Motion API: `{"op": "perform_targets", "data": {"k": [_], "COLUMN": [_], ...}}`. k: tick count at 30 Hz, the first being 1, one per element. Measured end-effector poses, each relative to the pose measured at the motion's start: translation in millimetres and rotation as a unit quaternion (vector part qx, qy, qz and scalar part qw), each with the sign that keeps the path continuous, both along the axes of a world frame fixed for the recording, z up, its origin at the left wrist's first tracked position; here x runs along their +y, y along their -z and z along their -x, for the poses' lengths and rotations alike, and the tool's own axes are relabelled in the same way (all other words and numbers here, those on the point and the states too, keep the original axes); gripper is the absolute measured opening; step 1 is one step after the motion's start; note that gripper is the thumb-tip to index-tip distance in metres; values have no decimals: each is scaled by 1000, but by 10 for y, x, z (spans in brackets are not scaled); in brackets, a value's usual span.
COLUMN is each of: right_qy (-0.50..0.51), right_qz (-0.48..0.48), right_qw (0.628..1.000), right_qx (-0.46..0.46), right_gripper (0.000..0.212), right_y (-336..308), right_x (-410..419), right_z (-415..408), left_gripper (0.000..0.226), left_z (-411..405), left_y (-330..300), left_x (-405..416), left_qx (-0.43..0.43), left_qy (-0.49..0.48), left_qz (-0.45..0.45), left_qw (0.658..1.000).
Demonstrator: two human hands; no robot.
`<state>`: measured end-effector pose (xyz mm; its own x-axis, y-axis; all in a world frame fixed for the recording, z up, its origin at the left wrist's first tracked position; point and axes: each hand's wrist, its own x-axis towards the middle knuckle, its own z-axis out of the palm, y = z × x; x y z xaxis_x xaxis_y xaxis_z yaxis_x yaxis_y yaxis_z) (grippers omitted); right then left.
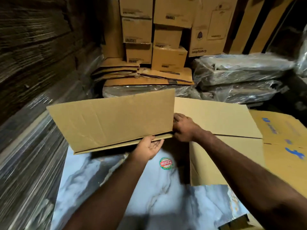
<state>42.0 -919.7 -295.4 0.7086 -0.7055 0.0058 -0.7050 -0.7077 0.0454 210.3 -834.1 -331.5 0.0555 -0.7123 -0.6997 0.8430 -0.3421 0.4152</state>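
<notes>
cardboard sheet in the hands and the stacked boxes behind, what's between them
Head view: a plastic-wrapped bundle topped with flattened cartons lies between the cardboard sheet and the stacked boxes.
</notes>
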Motion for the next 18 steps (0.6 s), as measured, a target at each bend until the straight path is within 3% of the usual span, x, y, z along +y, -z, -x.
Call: {"op": "perform_targets", "data": {"k": [3,5,8,11,13,16,18], "right_qy": [30,62,60,42,37,27,52], "right_qz": [-76,-138,-172,-153,-161,-196,-243], "right_qw": [997,988,983,986,986,977,967], "right_qx": [15,-29,-5,45,39,76,48], "right_gripper": [77,82,72,44,47,39,31], "right_y": [184,333,678,863,919,1024,1081], "right_x": [225,327,378,482,547,593,590], "right_z": [188,286,342,353,374,403,368], "left_gripper": [28,21,20,23,26,33,33], "left_z": [179,239,201,-4,-290,-702,-949], "left_y": [284,465,721,929,1121,1241,1200], "left_x": [213,335,524,780,979,1339,1509], "left_qx": [31,34,-5,-47,-60,-72,-86], "left_qy": [21,39,84,158,139,31,-44], "left_qz": [-17,-33,-35,-48,-63,-64,-63], "left_qw": [999,998,996,985,986,995,993]}}
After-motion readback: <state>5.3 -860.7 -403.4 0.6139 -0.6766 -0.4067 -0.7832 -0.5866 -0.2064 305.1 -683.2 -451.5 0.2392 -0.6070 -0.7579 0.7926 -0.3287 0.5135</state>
